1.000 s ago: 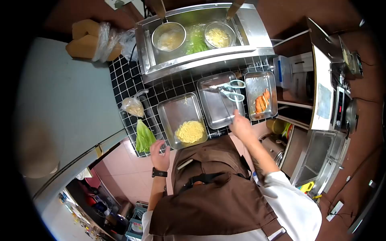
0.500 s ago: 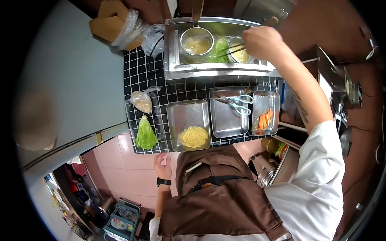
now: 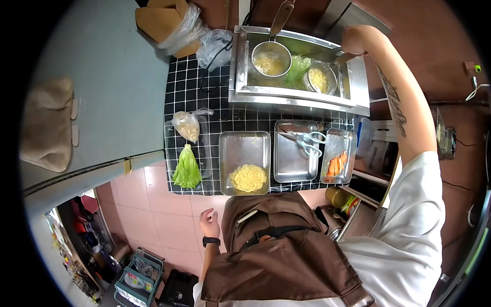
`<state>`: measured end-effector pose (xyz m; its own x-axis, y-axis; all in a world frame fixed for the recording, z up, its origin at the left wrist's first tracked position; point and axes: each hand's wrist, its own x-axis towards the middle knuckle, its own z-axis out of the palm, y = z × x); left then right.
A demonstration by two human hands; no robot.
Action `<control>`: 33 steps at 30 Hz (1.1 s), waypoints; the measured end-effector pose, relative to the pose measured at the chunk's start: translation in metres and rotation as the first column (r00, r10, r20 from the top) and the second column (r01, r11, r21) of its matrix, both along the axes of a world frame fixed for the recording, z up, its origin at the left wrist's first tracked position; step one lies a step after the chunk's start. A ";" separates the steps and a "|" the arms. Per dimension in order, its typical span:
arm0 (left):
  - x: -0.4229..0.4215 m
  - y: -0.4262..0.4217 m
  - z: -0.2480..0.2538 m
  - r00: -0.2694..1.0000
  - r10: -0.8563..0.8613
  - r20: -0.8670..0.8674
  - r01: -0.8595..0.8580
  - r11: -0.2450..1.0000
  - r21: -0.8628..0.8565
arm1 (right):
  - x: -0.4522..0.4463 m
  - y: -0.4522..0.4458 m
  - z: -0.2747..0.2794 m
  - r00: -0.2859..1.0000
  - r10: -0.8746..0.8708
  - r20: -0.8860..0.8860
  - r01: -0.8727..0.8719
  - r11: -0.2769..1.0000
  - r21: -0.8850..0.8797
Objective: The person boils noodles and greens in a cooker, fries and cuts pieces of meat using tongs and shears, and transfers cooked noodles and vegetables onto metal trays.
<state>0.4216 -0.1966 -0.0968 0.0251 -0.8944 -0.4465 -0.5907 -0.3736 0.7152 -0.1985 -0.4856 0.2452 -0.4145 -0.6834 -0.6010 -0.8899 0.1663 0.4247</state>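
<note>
My right hand [image 3: 354,41] is closed at the right end of the metal boiler [image 3: 299,96]. Thin dark chopsticks [image 3: 321,53] reach from it over the water. The handle of a strainer basket [image 3: 333,82] also runs up to its fingers. Yellow noodles [image 3: 318,80] lie inside that basket. Beside it, green lettuce [image 3: 296,74] sits in the water. A second round strainer [image 3: 271,59] with pale food in it stands in the left part. My left hand [image 3: 208,223], wearing a black watch, hangs below the counter edge, fingers loosely apart and holding nothing.
Along the tiled counter stand a tray [image 3: 244,146] with noodles, a tray [image 3: 286,166] with scissors [image 3: 308,140], and a smaller tray [image 3: 340,137] with orange pieces. Left are lettuce [image 3: 187,169] and a tied bag [image 3: 186,126]. A cardboard box [image 3: 161,23] stands behind.
My right hand has moved right, away from above the noodle basket to its handle, which has swung lower. My left hand has dropped slightly. The whole view has shifted.
</note>
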 end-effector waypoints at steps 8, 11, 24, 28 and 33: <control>0.010 -0.011 0.003 0.999 -0.019 0.051 0.019 1.000 0.018 | -0.017 -0.008 -0.098 0.966 -0.089 0.242 0.118 0.987 -0.106; 0.013 -0.014 0.003 0.997 -0.033 0.071 0.031 0.999 0.029 | -0.026 0.018 -0.087 0.955 -0.068 0.288 0.157 0.942 -0.298; 0.030 -0.001 -0.039 0.990 -0.104 -0.100 0.122 0.972 0.202 | 0.019 0.098 -0.027 1.000 0.002 0.024 0.013 0.815 -0.579; 0.030 0.027 -0.033 0.941 -0.323 -0.098 0.338 0.907 0.251 | 0.032 0.063 -0.078 0.999 0.032 -0.038 -0.046 0.877 -0.478; 0.042 0.048 -0.024 0.904 -0.418 -0.093 0.420 0.822 0.384 | 0.045 0.050 -0.111 0.995 0.096 0.026 -0.075 0.898 -0.434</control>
<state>0.4636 -0.1485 -0.1207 -0.3154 -0.5733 -0.7562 -0.7510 -0.3364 0.5682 -0.1538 -0.4357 0.1345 -0.3218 -0.9118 -0.2551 -0.9257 0.2465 0.2869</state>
